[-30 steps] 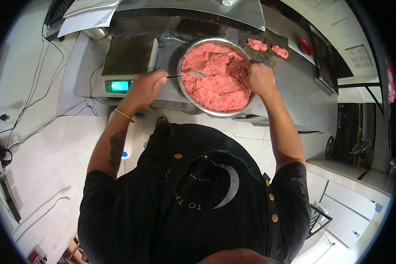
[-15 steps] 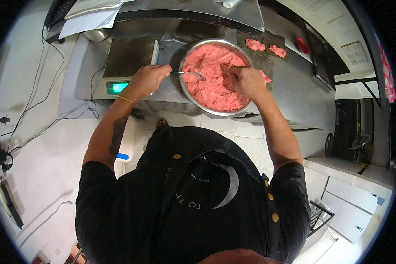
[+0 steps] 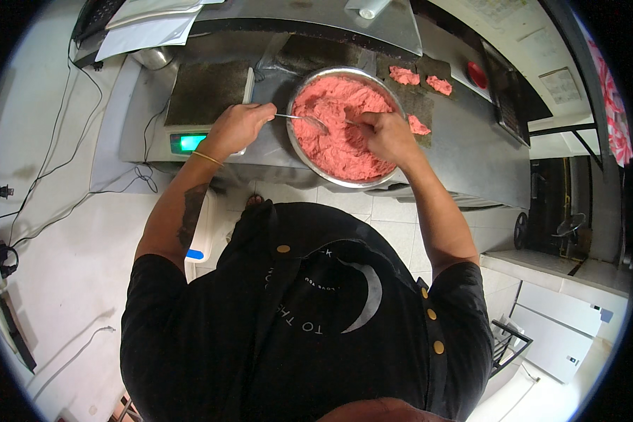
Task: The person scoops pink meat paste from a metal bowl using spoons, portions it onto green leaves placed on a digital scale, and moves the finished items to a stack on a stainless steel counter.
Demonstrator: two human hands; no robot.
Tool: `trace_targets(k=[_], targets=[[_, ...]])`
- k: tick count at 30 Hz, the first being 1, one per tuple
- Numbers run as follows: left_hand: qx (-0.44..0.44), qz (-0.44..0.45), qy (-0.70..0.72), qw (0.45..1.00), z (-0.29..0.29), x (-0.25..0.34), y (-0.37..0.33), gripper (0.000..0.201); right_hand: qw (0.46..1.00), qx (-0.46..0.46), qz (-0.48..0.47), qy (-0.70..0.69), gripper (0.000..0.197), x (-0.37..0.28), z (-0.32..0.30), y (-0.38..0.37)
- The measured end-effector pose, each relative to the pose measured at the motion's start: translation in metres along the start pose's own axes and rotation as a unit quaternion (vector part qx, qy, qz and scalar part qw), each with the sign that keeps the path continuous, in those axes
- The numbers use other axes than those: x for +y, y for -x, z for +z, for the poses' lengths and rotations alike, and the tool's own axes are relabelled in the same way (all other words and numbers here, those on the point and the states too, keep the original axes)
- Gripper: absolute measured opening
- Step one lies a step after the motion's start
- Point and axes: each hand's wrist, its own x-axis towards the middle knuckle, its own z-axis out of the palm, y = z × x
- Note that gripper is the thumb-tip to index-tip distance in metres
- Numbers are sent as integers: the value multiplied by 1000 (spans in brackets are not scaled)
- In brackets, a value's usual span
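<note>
From where I stand, the grey counter [image 3: 482,151] is the biggest thing here, running off to the right, with a person in a black top [image 3: 373,274] leaning close to its near edge. On it sits a wide steel bowl [image 3: 344,71], and inside that lies the pink paste [image 3: 344,149], a rough mass worked into ridges and hollows. Left of the bowl, apart from it, is the scale [image 3: 188,143] — its green display lit, a dark sheet [image 3: 207,91] covering most of its top. The left hand [image 3: 239,126] is beside the scale's near right corner, its fingers closed on the handle of a spoon [image 3: 318,126], whose head reaches over the paste; whether it touches, I can't tell. The right hand [image 3: 392,138] is over the bowl's right side, fingers curled tightly around a metal utensil [image 3: 352,123] — mostly hidden, only a short stretch showing above the paste. Three pink lumps [image 3: 439,85] lie on dark pieces to the right, one just beside the bowl, two farther back. Smallest is the yellowish bracelet [image 3: 209,158] on the left wrist.
</note>
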Motion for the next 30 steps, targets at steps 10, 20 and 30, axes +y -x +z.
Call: trace_targets(k=[10, 20, 30], targets=[[5, 11, -18, 1000, -17, 17, -5, 15, 995, 35, 38, -82, 27, -3, -1, 22], [39, 46, -59, 996, -49, 70, -32, 17, 959, 120, 82, -244, 24, 37, -21, 56], [96, -91, 56, 990, -43, 70, -4, 18, 969, 131, 150, -148, 23, 73, -9, 81]])
